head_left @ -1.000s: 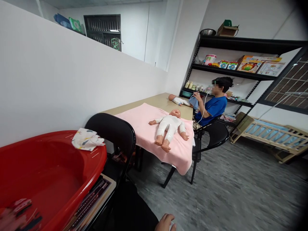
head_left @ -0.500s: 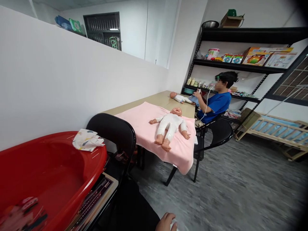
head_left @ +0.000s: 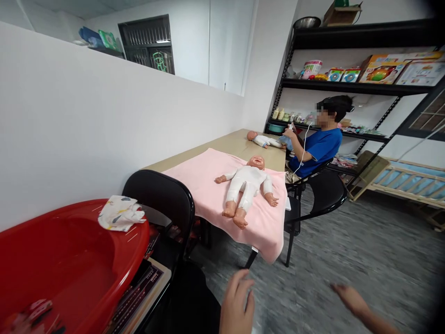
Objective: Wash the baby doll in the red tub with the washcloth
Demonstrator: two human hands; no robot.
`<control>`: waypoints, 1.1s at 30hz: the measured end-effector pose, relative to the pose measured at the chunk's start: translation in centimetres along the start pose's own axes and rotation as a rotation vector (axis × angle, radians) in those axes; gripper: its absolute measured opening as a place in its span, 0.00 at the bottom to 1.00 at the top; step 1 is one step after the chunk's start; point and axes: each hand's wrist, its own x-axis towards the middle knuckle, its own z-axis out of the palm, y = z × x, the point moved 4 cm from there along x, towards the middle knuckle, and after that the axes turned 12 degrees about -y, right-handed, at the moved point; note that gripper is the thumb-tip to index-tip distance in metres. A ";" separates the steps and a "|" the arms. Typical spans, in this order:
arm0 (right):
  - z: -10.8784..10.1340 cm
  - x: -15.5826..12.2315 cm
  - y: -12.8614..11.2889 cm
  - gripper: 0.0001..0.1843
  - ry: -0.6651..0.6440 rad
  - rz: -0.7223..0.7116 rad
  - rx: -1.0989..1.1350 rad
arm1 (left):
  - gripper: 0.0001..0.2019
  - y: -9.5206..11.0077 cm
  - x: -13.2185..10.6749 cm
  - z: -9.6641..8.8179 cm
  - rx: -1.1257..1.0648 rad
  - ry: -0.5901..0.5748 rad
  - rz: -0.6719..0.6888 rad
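Note:
My left hand point(head_left: 238, 301) is raised at the bottom middle, just short of the pink blanket point(head_left: 194, 178). Its fingers are loosely apart and nothing is in them. Over the grey floor at the lower right, my right hand point(head_left: 350, 299) reaches in from the side. It is smeared by motion, so its fingers cannot be made out. Closest to both hands is a baby doll point(head_left: 248, 181) in a white suit. The doll lies on its back on the blanket, arms spread and feet towards me. Neither hand touches it.
A red baby bath point(head_left: 128, 253) with a patterned cloth point(head_left: 121, 213) on its rim stands at the left beside a black folding chair point(head_left: 158, 185). Another person point(head_left: 318, 144) sits at the table's far end near a second doll point(head_left: 266, 140). Shelves point(head_left: 347, 86) and a wooden crib point(head_left: 406, 178) stand behind.
My left hand has risen farther into view, towards the blanket. My right hand has come in from the lower right. The view has shifted slightly; the near doll lies as before.

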 end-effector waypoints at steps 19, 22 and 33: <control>26.0 36.6 -27.2 0.19 -0.162 -0.115 0.919 | 0.27 7.0 22.5 -13.2 0.619 -0.143 -0.357; 28.5 38.1 -27.6 0.28 -0.353 -0.041 0.925 | 0.28 6.7 22.9 -13.3 0.608 -0.205 -0.414; 30.8 37.2 -26.3 0.48 -0.968 0.185 0.898 | 0.33 6.6 24.4 -12.4 0.752 -0.304 -0.499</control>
